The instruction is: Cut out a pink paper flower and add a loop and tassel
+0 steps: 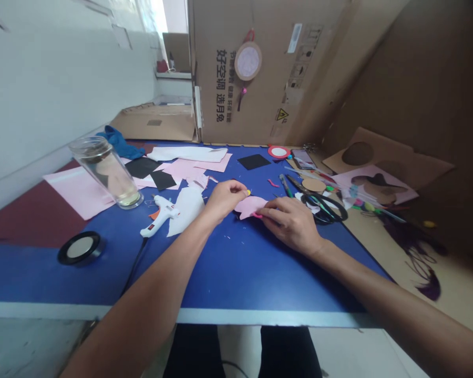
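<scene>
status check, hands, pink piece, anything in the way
Left hand pinching a small yellow bit. Right hand at the right edge of the pink piece, on the blue tabletop. Glue gun off left, not covering it.

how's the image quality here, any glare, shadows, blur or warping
Head view: the bright window area is washed out; wide-angle stretch seems to make the glass jar lean; the cardboard falls dark toward the upper right; a shadow lies on the blue tabletop by the right forearm; fine detail on the pink cutout looks soft.
</scene>
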`<state>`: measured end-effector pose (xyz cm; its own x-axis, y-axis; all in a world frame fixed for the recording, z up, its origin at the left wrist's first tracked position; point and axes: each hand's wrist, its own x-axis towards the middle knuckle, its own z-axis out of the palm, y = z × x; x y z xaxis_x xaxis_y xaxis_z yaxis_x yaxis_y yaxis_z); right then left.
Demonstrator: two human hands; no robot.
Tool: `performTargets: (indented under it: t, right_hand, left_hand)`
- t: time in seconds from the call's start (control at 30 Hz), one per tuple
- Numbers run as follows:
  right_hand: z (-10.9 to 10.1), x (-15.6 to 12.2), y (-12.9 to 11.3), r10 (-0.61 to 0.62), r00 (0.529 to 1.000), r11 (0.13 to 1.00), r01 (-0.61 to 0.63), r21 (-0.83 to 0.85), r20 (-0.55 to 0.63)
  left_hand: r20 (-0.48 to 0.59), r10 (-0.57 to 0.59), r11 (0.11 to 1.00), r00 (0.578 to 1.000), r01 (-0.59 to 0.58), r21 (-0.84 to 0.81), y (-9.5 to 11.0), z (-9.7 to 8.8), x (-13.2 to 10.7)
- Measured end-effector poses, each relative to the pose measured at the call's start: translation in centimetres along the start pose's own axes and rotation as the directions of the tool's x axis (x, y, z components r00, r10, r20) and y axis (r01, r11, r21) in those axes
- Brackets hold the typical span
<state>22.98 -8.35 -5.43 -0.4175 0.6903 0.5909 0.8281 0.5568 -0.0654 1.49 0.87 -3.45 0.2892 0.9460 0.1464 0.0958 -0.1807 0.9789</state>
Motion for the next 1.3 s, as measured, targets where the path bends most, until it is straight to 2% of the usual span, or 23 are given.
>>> performTargets:
  t: [0.2,0.33,0.43,0.57,0.67,0.77,0.9,1.1,1.23,1.3]
  right_hand:
    - [-0.8,-1.4,-0.3,-0.043,0.991,0.999,0.044,-0.001,0.123]
    - [-1.5,-2.8,-0.7,0.030,0.990,0.998,-0.036,0.044,0.135]
    - [-1.6,-3.7,-0.6,0.100,0.992,0.989,-0.107,0.102,0.075]
    - [-1.7,-3.4,-0.2,0.236,0.971,0.960,-0.239,0.148,0.040]
    - [-1.9,-1.6,0.5,0.335,0.939,0.932,-0.343,0.120,0.082]
    - [-1.7,0.6,1.5,0.410,0.895,0.906,-0.422,0.033,0.174]
    - [-0.9,2.4,2.4,0.454,0.858,0.885,-0.466,-0.010,0.241]
    - [-0.2,1.9,2.2,0.445,0.854,0.861,-0.491,0.132,0.271]
    - [-1.0,1.4,2.1,0.408,0.874,0.865,-0.462,0.194,0.262]
    - [-1.7,1.3,2.0,0.396,0.868,0.858,-0.466,0.215,0.300]
  left_hand:
    - [0.162,0.039,0.968,0.986,-0.077,0.240,-0.9,0.2,0.1]
    - [0.204,0.080,0.933,0.976,-0.145,0.328,-1.0,0.5,-0.1]
    - [0.229,0.150,0.907,0.962,-0.226,0.354,-0.8,0.8,-0.5]
    - [0.263,0.225,0.856,0.938,-0.319,0.407,-0.5,1.2,-1.0]
    - [0.328,0.199,0.811,0.924,-0.343,0.473,-0.5,1.5,-1.2]
    - [0.390,0.158,0.759,0.907,-0.364,0.540,-0.4,1.7,-1.3]
    - [0.418,0.128,0.710,0.899,-0.377,0.595,-0.2,1.8,-1.5]
    - [0.435,0.072,0.646,0.898,-0.374,0.666,0.9,1.6,-1.9]
    - [0.466,0.056,0.614,0.883,-0.399,0.682,1.3,1.6,-2.1]
    - [0.470,0.043,0.593,0.882,-0.401,0.698,1.4,1.7,-2.2]
